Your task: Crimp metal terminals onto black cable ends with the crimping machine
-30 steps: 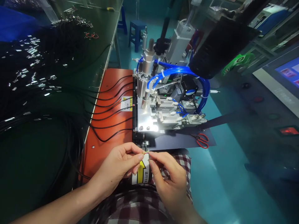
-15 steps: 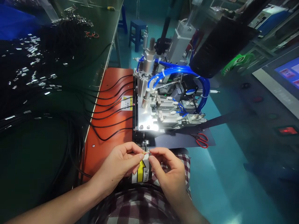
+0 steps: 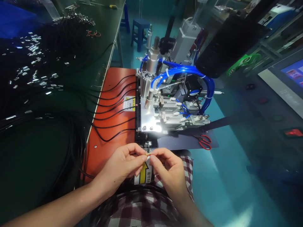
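Thin coloured wires [image 3: 148, 154], red and yellow-green, show between my fingertips. My left hand [image 3: 125, 160] pinches them from the left, thumb against forefinger. From the right, my right hand [image 3: 169, 171] pinches their other end, its thumb and forefinger almost touching the left fingertips. The rest of what the wires belong to is hidden by my fingers. Just beyond my fingertips is the near end of a machine [image 3: 163, 116] with metal cylinders and blue air hoses. Below my hands lies a white label with a yellow arrow [image 3: 143, 175].
Several black cables [image 3: 113, 117] cross an orange board [image 3: 118, 140] into the machine's left side. A dark bench [image 3: 71, 69] at left bears heaped cables with shiny ends. Red-handled scissors [image 3: 204, 142] lie right of the machine. A control panel [image 3: 279, 101] stands far right.
My right hand has moved slightly left, closing the gap to my left fingertips, and now pinches the wires' free ends. My left hand has stayed almost still.
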`<action>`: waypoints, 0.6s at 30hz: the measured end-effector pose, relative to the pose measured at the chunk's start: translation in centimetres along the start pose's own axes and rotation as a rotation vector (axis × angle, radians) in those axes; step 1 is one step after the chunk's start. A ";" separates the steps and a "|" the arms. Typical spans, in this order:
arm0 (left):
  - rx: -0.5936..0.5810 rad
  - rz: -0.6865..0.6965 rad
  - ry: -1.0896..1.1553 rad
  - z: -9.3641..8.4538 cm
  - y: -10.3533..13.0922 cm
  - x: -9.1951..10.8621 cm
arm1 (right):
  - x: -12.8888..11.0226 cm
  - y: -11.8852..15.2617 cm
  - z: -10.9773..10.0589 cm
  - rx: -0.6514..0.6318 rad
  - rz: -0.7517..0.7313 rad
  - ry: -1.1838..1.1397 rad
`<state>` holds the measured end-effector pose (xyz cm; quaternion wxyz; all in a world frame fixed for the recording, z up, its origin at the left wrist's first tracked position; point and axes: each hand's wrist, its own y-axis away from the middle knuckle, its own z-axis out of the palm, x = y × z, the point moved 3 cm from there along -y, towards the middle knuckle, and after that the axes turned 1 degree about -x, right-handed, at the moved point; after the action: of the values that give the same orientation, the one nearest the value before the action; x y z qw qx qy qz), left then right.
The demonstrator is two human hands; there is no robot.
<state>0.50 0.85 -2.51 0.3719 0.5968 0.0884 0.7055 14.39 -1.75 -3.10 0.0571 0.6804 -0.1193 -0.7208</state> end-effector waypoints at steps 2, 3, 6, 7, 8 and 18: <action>0.003 -0.011 0.006 0.0 0.0 0.0 | 0.1 0.0 0.0 -0.008 0.019 -0.018; 0.001 -0.020 0.010 0.1 0.1 0.1 | 0.2 0.0 0.0 -0.013 0.033 -0.028; -0.012 -0.031 0.023 0.2 0.1 0.3 | 0.5 -0.1 -0.1 -0.033 0.064 -0.052; -0.021 -0.030 0.028 0.2 0.1 0.3 | 0.5 -0.1 -0.1 -0.046 0.064 -0.056; -0.034 -0.030 0.033 0.2 0.1 0.4 | 0.5 -0.2 -0.2 -0.060 0.060 -0.057; -0.054 -0.043 0.028 -0.1 0.1 0.3 | 0.4 -0.4 -0.6 -0.086 0.001 -0.014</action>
<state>0.41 0.97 -2.28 0.4015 0.5746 0.0873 0.7078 14.99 -1.50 -3.63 0.0861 0.6723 -0.0890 -0.7299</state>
